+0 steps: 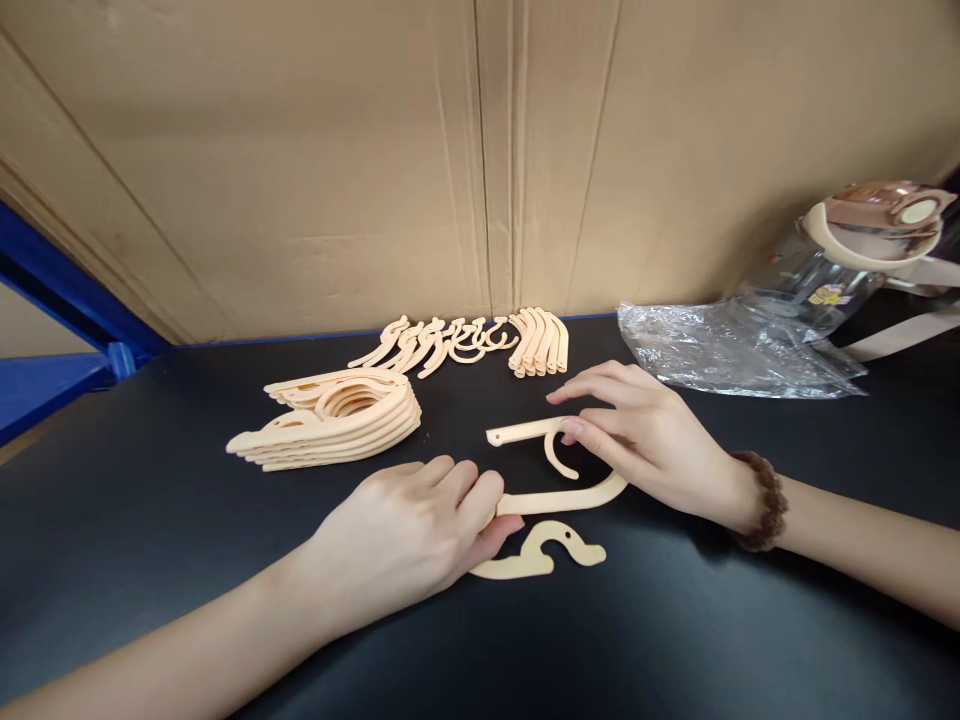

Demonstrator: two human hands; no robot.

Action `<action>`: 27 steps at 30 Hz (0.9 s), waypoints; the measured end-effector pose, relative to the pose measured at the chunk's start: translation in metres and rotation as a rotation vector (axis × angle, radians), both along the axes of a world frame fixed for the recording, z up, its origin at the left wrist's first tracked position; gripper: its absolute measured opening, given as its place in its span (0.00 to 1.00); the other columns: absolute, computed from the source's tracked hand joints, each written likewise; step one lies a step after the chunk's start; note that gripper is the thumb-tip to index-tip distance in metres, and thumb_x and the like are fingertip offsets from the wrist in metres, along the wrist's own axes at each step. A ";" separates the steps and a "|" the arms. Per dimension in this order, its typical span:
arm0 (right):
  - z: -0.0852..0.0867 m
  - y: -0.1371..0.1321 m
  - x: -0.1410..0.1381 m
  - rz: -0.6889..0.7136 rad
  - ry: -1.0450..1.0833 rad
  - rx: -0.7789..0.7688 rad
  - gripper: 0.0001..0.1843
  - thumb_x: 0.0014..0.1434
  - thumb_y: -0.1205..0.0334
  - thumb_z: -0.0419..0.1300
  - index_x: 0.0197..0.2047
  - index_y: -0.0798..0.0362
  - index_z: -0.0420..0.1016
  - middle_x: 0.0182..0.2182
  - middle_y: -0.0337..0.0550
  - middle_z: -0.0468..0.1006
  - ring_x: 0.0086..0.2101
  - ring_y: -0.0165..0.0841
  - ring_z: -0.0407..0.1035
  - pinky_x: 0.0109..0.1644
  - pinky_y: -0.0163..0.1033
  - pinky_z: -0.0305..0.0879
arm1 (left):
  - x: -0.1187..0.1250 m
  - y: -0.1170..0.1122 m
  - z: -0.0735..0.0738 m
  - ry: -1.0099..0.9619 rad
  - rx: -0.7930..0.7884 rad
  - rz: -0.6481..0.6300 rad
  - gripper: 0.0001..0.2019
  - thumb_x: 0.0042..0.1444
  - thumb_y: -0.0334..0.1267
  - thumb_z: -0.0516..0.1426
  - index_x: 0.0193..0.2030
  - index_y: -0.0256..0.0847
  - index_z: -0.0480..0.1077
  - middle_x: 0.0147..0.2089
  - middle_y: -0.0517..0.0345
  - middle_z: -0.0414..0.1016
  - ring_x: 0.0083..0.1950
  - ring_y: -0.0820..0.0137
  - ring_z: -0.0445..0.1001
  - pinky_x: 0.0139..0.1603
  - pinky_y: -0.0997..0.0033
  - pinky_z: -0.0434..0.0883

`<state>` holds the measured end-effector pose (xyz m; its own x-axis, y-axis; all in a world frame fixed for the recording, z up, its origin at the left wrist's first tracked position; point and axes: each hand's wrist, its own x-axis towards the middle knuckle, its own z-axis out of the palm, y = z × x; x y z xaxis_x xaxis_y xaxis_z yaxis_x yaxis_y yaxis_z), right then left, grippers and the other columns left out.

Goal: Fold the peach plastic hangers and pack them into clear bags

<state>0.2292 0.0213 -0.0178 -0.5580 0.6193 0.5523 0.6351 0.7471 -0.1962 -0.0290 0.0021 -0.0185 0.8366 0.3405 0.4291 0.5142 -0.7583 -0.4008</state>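
A peach plastic hanger frame lies on the black tabletop between my hands. My left hand has its fingers curled and pinches the frame's left end. My right hand rests over the frame's right side, thumb pressed on the inner curved prong, fingers stretched above the upper bar. A separate peach hook piece lies just in front, beside my left fingertips.
A stack of assembled peach hangers sits at the left. Rows of loose hook pieces and curved bars lie by the cardboard wall. A crumpled clear plastic bag and a clear jug with a cream lid stand at the right.
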 end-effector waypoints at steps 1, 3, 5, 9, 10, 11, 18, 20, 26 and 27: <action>0.000 0.000 0.000 0.002 -0.011 -0.008 0.18 0.71 0.62 0.53 0.33 0.54 0.79 0.44 0.47 0.81 0.46 0.40 0.71 0.49 0.48 0.63 | 0.000 0.001 0.000 -0.005 -0.005 -0.007 0.20 0.73 0.40 0.45 0.28 0.41 0.60 0.22 0.65 0.59 0.22 0.70 0.60 0.24 0.66 0.54; 0.001 -0.001 -0.001 -0.007 -0.018 -0.031 0.17 0.71 0.62 0.52 0.36 0.53 0.80 0.44 0.46 0.81 0.46 0.40 0.71 0.48 0.47 0.62 | 0.001 0.001 0.000 -0.009 -0.031 -0.031 0.18 0.73 0.40 0.46 0.29 0.41 0.61 0.23 0.64 0.59 0.24 0.70 0.60 0.24 0.66 0.54; 0.001 -0.001 -0.002 -0.038 -0.005 -0.059 0.16 0.72 0.61 0.51 0.39 0.52 0.80 0.46 0.45 0.81 0.45 0.39 0.70 0.48 0.47 0.62 | 0.002 0.001 0.002 0.001 -0.089 -0.083 0.16 0.71 0.37 0.46 0.29 0.40 0.63 0.25 0.62 0.60 0.25 0.69 0.61 0.24 0.67 0.55; 0.000 0.001 -0.001 -0.118 0.037 -0.096 0.15 0.72 0.58 0.50 0.47 0.51 0.78 0.49 0.46 0.78 0.44 0.39 0.70 0.49 0.48 0.63 | 0.004 -0.001 0.008 0.043 -0.184 -0.201 0.12 0.66 0.32 0.47 0.31 0.39 0.65 0.26 0.60 0.62 0.28 0.67 0.61 0.25 0.68 0.58; -0.001 0.002 -0.001 -0.136 0.054 -0.110 0.15 0.72 0.57 0.50 0.48 0.51 0.77 0.49 0.46 0.77 0.45 0.39 0.70 0.49 0.48 0.63 | 0.004 -0.002 0.009 0.047 -0.184 -0.212 0.12 0.66 0.31 0.47 0.31 0.39 0.66 0.27 0.59 0.64 0.29 0.67 0.62 0.26 0.68 0.59; -0.001 0.003 0.000 -0.154 0.077 -0.129 0.15 0.72 0.56 0.50 0.49 0.51 0.76 0.50 0.46 0.76 0.46 0.40 0.69 0.50 0.49 0.63 | 0.004 -0.002 0.010 0.049 -0.174 -0.217 0.12 0.66 0.31 0.47 0.33 0.38 0.68 0.28 0.57 0.66 0.30 0.66 0.63 0.28 0.67 0.61; -0.006 0.008 0.002 -0.215 0.186 -0.262 0.20 0.71 0.49 0.49 0.54 0.49 0.74 0.53 0.47 0.73 0.52 0.41 0.68 0.59 0.51 0.62 | 0.001 0.001 0.008 -0.008 -0.053 -0.207 0.15 0.66 0.23 0.46 0.49 0.38 0.71 0.59 0.51 0.72 0.64 0.59 0.62 0.67 0.57 0.55; -0.006 0.009 0.002 -0.219 0.188 -0.266 0.20 0.71 0.48 0.49 0.55 0.49 0.74 0.53 0.47 0.73 0.52 0.41 0.67 0.60 0.51 0.61 | 0.000 0.001 0.006 -0.026 -0.101 -0.182 0.14 0.68 0.24 0.46 0.49 0.40 0.70 0.63 0.49 0.68 0.65 0.58 0.62 0.62 0.59 0.60; -0.006 0.008 0.003 -0.246 0.186 -0.286 0.22 0.71 0.47 0.48 0.58 0.50 0.72 0.51 0.47 0.72 0.51 0.41 0.68 0.59 0.51 0.62 | -0.002 0.003 0.004 -0.053 -0.272 -0.139 0.13 0.67 0.22 0.47 0.49 0.38 0.68 0.59 0.46 0.69 0.54 0.61 0.69 0.48 0.66 0.68; -0.006 0.008 0.003 -0.251 0.187 -0.288 0.23 0.71 0.47 0.48 0.59 0.50 0.71 0.50 0.48 0.72 0.50 0.41 0.68 0.59 0.51 0.62 | -0.002 0.004 0.004 -0.074 -0.299 -0.157 0.14 0.65 0.21 0.46 0.49 0.37 0.68 0.57 0.46 0.70 0.52 0.62 0.69 0.48 0.66 0.69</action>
